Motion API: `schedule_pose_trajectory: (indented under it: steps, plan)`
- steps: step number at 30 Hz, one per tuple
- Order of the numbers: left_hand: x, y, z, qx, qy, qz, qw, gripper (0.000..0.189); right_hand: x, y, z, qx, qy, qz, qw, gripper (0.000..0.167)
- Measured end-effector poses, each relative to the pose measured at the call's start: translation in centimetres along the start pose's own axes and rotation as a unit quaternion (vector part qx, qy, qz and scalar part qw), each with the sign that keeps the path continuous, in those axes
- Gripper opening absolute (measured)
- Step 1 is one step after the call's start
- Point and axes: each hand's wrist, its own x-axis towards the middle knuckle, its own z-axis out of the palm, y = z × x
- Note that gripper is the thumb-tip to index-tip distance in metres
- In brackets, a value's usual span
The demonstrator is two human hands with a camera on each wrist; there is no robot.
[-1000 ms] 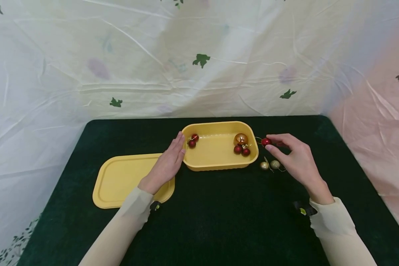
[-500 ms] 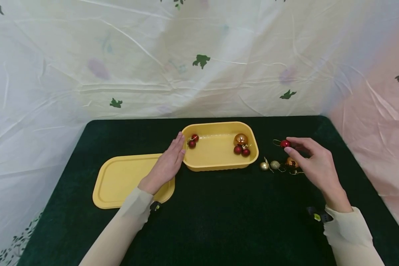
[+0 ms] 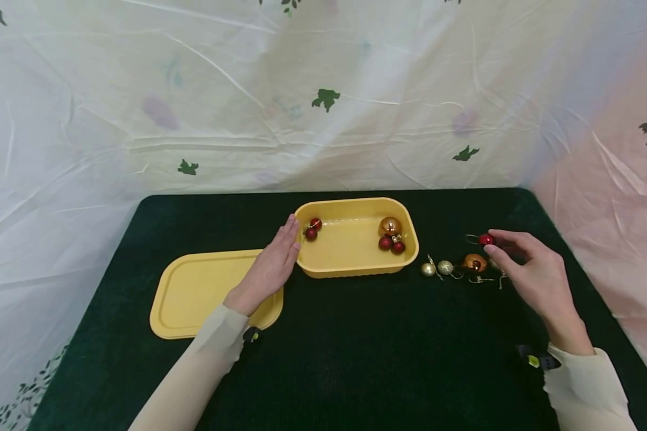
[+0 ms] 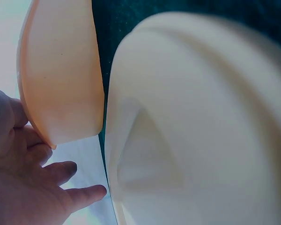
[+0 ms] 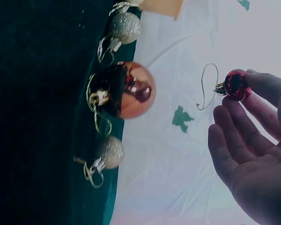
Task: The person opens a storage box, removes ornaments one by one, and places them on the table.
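Pinching red bauble (image 3: 485, 239) with right hand (image 3: 538, 275), lengthwise 9-to-3, cap (image 5: 219, 88) toward 9 o'clock; touching tub (image 3: 350, 270) with straight-fingered left hand (image 3: 266, 266).

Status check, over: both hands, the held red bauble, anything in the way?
Right hand pinching red bauble above table. Left hand, fingers extended, against yellow box. Copper bauble and gold baubles lie nearby; none visibly blocking.
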Motion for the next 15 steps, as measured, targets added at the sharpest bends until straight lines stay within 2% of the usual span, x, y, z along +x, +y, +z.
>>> schedule_pose_trajectory:
  steps: [8, 15]
  plan:
    - [-0.1, 0.1, 0.1, 0.002, 0.001, 0.001, 1.0, 0.059, -0.6, 1.5, -0.7, -0.016, 0.014, 0.016, 0.9996, 0.039]
    - [-0.1, 0.0, 0.2, 0.001, 0.002, 0.001, 1.0, 0.059, -0.9, 3.0, -1.5, -0.03, 0.004, 0.035, 0.9989, 0.042]
